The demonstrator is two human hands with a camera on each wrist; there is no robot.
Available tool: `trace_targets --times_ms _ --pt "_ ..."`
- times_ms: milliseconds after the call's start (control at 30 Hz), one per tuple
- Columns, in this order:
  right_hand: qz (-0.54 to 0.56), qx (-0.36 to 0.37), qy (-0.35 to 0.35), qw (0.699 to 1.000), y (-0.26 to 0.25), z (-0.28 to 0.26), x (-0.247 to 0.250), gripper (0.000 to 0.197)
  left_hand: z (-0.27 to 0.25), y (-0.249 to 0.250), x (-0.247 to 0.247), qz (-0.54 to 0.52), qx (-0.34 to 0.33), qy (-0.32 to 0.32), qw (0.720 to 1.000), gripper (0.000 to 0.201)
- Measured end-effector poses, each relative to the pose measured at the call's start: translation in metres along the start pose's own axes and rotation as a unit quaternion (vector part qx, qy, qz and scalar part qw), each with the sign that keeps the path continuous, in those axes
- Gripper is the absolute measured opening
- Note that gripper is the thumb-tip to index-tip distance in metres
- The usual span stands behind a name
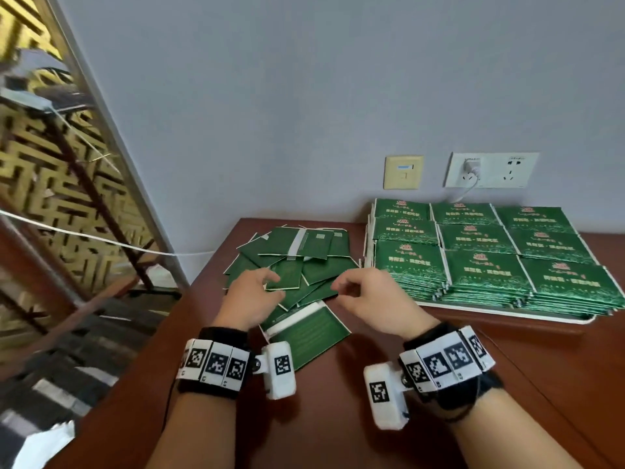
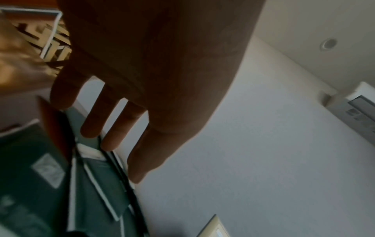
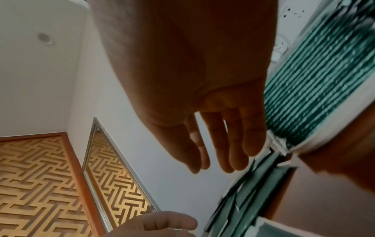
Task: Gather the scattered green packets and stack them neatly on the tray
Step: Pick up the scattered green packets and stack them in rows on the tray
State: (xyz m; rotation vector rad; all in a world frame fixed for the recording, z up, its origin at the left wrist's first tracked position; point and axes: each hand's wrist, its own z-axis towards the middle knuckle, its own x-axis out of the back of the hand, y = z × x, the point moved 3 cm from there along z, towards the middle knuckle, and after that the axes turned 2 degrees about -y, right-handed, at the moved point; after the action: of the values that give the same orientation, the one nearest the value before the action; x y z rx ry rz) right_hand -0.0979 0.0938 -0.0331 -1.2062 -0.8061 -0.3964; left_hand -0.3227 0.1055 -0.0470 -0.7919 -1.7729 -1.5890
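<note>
In the head view your left hand [image 1: 250,296] sits low and left of centre over the loose pile of green packets [image 1: 297,262], its thumb and fingertips at the edge of one packet there; whether they actually pinch it you cannot tell from here. Your right hand [image 1: 375,299] hovers just right of it, fingers loosely curled and holding nothing. The pile lies on the brown table [image 1: 338,418] in mid-frame, and to its right the white tray [image 1: 507,314] carries neat stacks of packets [image 1: 487,252] in rows of three, below the wall sockets [image 1: 492,169]. In the left wrist view your left hand [image 2: 154,72] fills the upper middle, fingers [image 2: 113,128] fairly straight and slightly spread, hanging above dark packets [image 2: 34,184] at the lower left; contact is not clear. In the right wrist view your right hand [image 3: 192,80] is relaxed and empty, fingers [image 3: 235,144] together and straight, with the stacked packet edges [image 3: 316,88] at the upper right and loose packets [image 3: 249,192] lower right.
</note>
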Motion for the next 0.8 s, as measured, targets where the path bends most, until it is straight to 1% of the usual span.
trace_targets --times_ms 67,200,300,433,600,700,800 --pt "-0.009 -0.024 -0.029 0.999 0.002 0.009 -0.015 0.016 0.002 -0.010 -0.003 -0.003 0.011 -0.006 1.000 0.029" --pt "-0.022 -0.059 -0.069 0.996 0.008 0.023 -0.033 0.019 0.007 -0.023 -0.008 -0.002 0.026 -0.007 1.000 0.021" --pt "-0.027 -0.067 -0.088 0.993 0.011 0.028 -0.036 0.020 0.009 -0.026 -0.010 0.005 0.024 -0.005 1.000 0.027" --pt "0.001 -0.081 -0.091 0.993 0.015 0.031 -0.036 0.019 0.009 -0.027 -0.009 -0.006 0.015 -0.011 1.000 0.031" --pt "0.067 -0.105 -0.087 0.988 0.019 0.029 -0.037 0.017 0.009 -0.027 -0.009 -0.047 0.014 -0.032 0.998 0.027" --pt "0.075 -0.118 -0.084 0.987 0.021 0.029 -0.038 0.024 0.009 -0.028 -0.012 -0.065 0.016 -0.044 0.997 0.025" --pt "0.078 -0.125 -0.088 0.985 0.022 0.028 -0.037 0.031 0.009 -0.027 -0.012 -0.071 0.016 -0.043 0.996 0.024"
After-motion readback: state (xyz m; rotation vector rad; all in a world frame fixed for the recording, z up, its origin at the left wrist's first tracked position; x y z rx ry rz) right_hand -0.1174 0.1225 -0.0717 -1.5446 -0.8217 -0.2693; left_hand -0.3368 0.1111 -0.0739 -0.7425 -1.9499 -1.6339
